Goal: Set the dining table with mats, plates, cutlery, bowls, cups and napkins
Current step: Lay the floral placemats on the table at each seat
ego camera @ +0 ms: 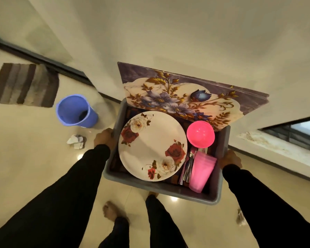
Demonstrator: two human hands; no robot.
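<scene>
A person stands on the tiled floor carrying a grey tub [113, 165], the left hand [105, 138] and right hand [230, 159] each wrapped closed around a side rim. Inside lie a rose-patterned plate [150, 145], a pink bowl [200, 134], pink cups [201, 171] and spoons [188, 163] between plate and cups. Flowered mats [183, 97] lean against the far end. A blue bin [75, 110] stands nearby.

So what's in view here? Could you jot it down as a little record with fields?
carried: grey tub
left hand: grip on tub's left rim
right hand: grip on tub's right rim
in tub: rose plate, pink bowl, pink cups, spoons
leaning at far end: floral mats
on floor: blue bin, crumpled paper
</scene>
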